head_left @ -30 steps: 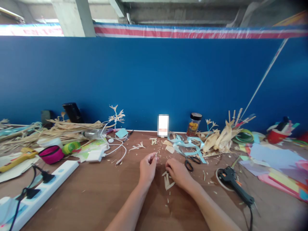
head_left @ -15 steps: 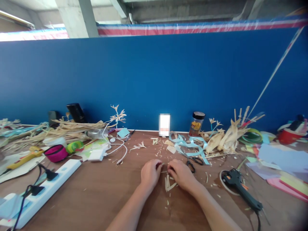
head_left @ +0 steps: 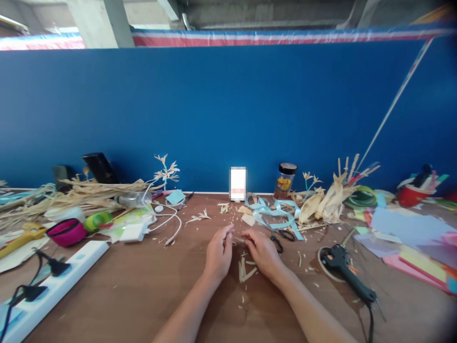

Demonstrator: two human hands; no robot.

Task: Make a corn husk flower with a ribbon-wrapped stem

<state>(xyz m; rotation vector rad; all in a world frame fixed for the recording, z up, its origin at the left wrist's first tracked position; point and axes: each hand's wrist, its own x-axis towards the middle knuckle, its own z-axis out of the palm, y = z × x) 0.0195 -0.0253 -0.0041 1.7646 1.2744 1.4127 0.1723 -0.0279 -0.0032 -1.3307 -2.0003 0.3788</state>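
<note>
In the middle of the table, my left hand (head_left: 219,254) and my right hand (head_left: 263,251) face each other a short distance apart. A thin pale strip of dried corn husk (head_left: 239,241) spans the gap between their fingertips. Both hands are closed in a pinch at its ends, though the exact grip is partly hidden by the fingers. Just below lie several cut husk strips (head_left: 246,270). Black-handled scissors (head_left: 277,244) lie beyond my right hand, beside a tangle of light blue ribbon (head_left: 274,209).
A black glue gun (head_left: 348,274) lies to the right, near coloured paper sheets (head_left: 402,226). To the left are a white power strip (head_left: 76,274) and a pink band (head_left: 67,232). Husk bundles (head_left: 328,205), a jar (head_left: 284,183) and a husk flower (head_left: 166,172) line the blue partition.
The view has turned slightly to the right. My left hand's fingers have straightened and point further forward; both hands stay close together around the thin strip.
</note>
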